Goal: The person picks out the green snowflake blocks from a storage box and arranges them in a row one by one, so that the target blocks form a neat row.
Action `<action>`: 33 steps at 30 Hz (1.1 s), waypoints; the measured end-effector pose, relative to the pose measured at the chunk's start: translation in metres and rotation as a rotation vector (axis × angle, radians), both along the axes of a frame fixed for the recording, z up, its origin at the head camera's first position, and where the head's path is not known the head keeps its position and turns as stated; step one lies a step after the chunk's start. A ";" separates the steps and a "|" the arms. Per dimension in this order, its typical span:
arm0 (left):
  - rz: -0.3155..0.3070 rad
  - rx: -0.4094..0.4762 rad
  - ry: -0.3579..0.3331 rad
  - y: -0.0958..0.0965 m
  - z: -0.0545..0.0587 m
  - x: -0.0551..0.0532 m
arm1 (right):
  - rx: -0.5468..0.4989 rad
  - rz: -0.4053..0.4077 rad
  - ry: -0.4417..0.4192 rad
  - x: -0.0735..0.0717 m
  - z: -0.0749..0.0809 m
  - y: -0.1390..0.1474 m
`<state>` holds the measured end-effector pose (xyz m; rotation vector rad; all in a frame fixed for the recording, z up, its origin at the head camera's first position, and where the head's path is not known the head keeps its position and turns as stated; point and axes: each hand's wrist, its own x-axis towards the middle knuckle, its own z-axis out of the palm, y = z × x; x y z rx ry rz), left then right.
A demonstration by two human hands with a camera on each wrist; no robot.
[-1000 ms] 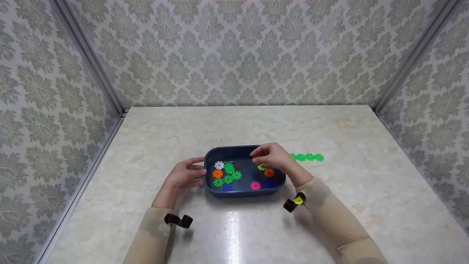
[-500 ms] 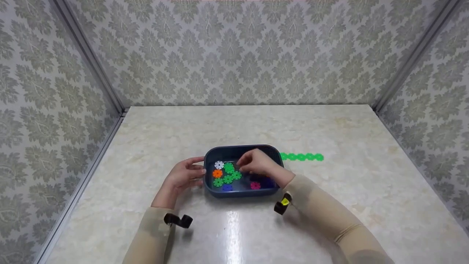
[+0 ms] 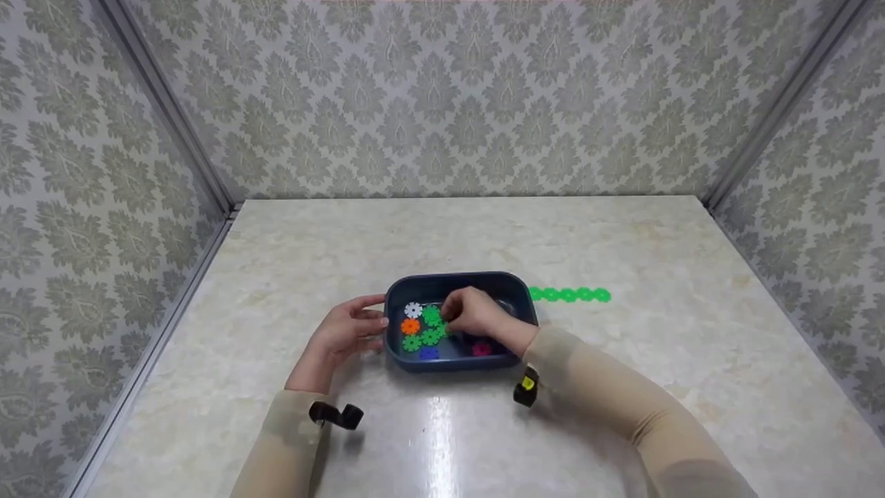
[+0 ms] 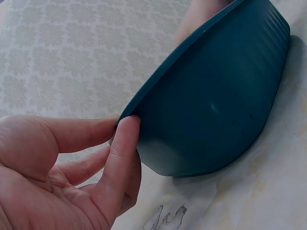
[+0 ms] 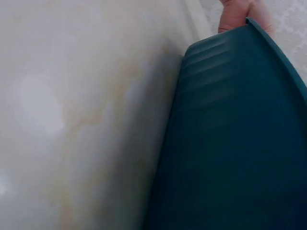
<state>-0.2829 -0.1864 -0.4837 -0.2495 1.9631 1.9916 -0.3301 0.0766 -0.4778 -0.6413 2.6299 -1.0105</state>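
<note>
A dark blue plastic basin (image 3: 456, 364) holds several toothed snowflake discs. My left hand (image 3: 349, 330) grips its left end; in the left wrist view the thumb and fingers (image 4: 127, 143) pinch the rim. Reaching over the front right side, my right hand (image 3: 477, 315) has its bent fingers down inside, right at the green snowflake discs (image 3: 430, 337). I cannot tell whether those fingertips pinch a disc. The right wrist view shows only the basin's outer wall (image 5: 230, 143), the table and the left hand beyond; the right hand is out of that view.
A white disc (image 3: 413, 310), an orange disc (image 3: 410, 326) and a blue disc (image 3: 429, 353) lie at the basin's left. A pink disc (image 3: 481, 348) is near its front. A row of joined green discs (image 3: 568, 295) lies on the table (image 3: 622, 249), right of the basin.
My right hand has moved left and down inside the basin, from its right side to the green discs. More of the green row shows now. The left hand has stayed at the rim.
</note>
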 end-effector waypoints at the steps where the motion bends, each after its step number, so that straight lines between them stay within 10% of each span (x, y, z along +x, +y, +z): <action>1: 0.000 0.001 -0.001 0.000 0.000 0.000 | 0.009 0.006 0.011 0.000 -0.001 0.000; 23: -0.005 0.009 0.001 0.001 0.001 0.000 | 0.079 0.074 0.055 0.002 0.002 0.006; 33: 0.004 -0.008 0.002 0.000 0.000 -0.001 | 0.018 0.065 -0.071 0.001 0.012 0.018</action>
